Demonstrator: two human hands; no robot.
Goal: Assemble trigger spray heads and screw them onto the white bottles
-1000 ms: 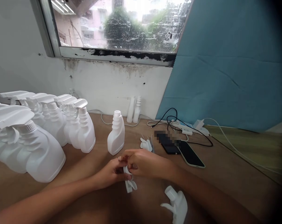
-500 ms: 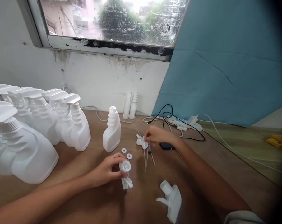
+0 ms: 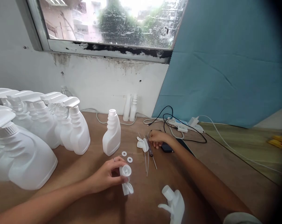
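My left hand (image 3: pixel 110 171) grips a white trigger sprayer head (image 3: pixel 126 171), its round collar facing up and its trigger end pointing toward me. Just beyond those fingers, two small white washers (image 3: pixel 130 160) lie on the table. My right hand (image 3: pixel 157 138) is low over the table with its fingers curled; whatever they pinch is hidden. Beside it lie a screwdriver (image 3: pixel 150 150), several thin white tubes (image 3: pixel 145 161) and a loose white sprayer part (image 3: pixel 143 144). Another trigger sprayer head (image 3: pixel 174 202) rests near the front edge. An open white bottle (image 3: pixel 112 133) stands upright behind the washers.
Several white bottles with sprayer heads (image 3: pixel 79 133) crowd the left side. Two white bottles (image 3: pixel 130 109) lean by the wall. Tangled cables (image 3: pixel 171 116), a power strip (image 3: pixel 181 126) and a dark phone-like object (image 3: pixel 167 147) lie at right. A yellow object (image 3: pixel 279 141) sits farther right.
My right hand has shifted right, off the loose sprayer part, to beside the screwdriver. The screwdriver and tubes have moved slightly. My left hand keeps its hold on the sprayer head.
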